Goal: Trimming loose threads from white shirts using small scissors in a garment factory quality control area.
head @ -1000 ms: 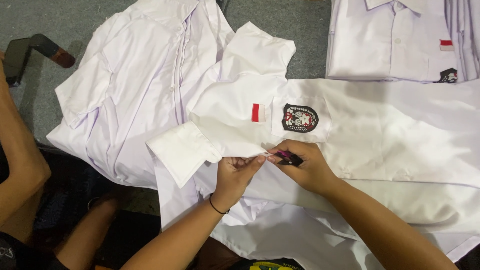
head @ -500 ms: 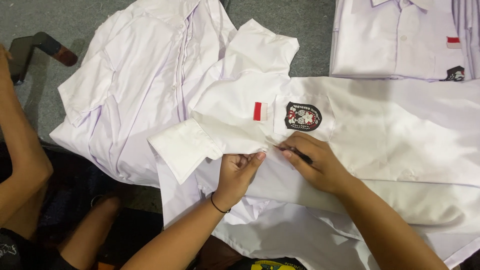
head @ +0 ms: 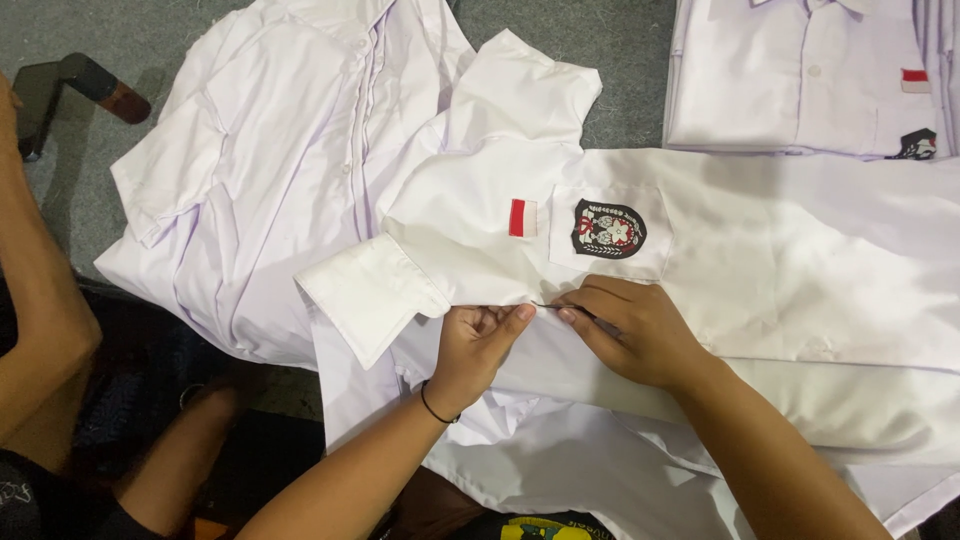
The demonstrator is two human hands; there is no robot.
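left hand [head: 478, 342] pinched the near edge of the white shirt [head: 800, 260] | right hand [head: 635, 330] clenched on a thin dark tool [head: 560, 307] beside it | work on that edge looked underway | shirt lay spread, centre-right; folded shirts [head: 800, 75] far right

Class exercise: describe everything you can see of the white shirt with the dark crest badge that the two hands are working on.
The white shirt lies flat and spread out, of thin woven cloth. Its chest pocket carries a dark crest badge, with a small red-and-white patch beside it. A short cuffed sleeve points left. The left hand and right hand pinch its front edge.
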